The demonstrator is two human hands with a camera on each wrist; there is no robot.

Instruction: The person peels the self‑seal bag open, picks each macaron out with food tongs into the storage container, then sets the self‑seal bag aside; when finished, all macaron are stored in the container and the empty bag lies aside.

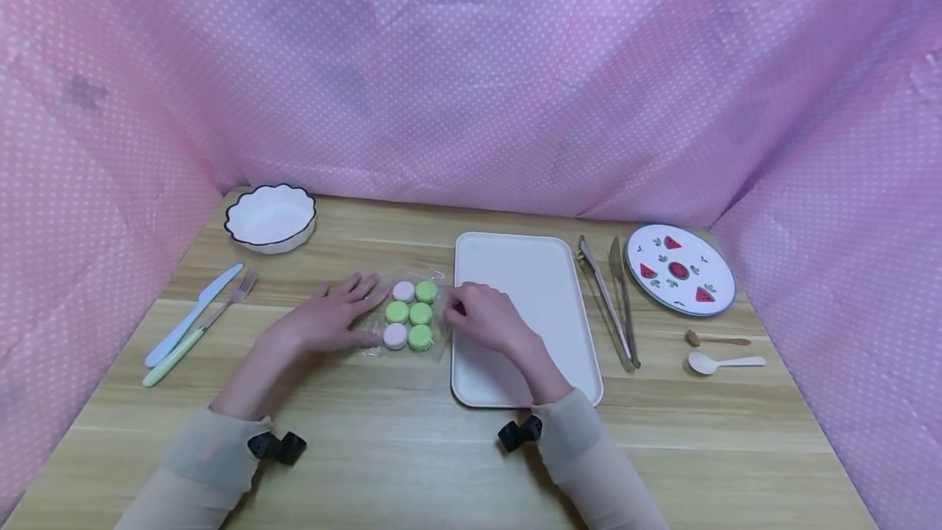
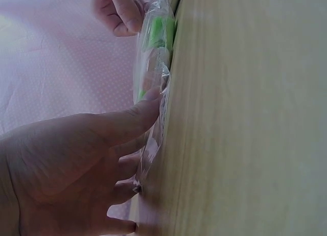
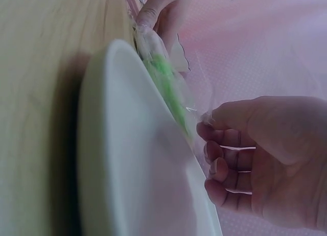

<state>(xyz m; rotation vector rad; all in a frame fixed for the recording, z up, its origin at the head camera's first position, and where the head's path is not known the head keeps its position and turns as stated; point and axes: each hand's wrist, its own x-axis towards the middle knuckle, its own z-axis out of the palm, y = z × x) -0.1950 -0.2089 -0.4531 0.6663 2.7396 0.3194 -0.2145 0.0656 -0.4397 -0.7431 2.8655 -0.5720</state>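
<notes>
Several light green and pale pink macarons [image 1: 421,314] lie in two columns inside a clear plastic bag [image 2: 155,141] on the wooden table. My left hand [image 1: 331,319] has its fingers spread flat over the bag's left side, the thumb resting on the film beside the macarons. At the opposite side, my right hand [image 1: 487,317] pinches the bag's edge between thumb and index finger, its other fingers curled in, as the right wrist view shows. That hand is above the left rim of a white rectangular tray [image 1: 545,293].
At the back left stands a white scalloped bowl [image 1: 271,217], with a blue knife [image 1: 193,319] and a green-handled fork [image 1: 199,332] before it. Right of the tray lie metal tongs [image 1: 607,301], a long metal utensil [image 1: 625,309], watermelon-patterned plates [image 1: 680,293], a wooden stick [image 1: 721,341] and a white spoon [image 1: 724,362].
</notes>
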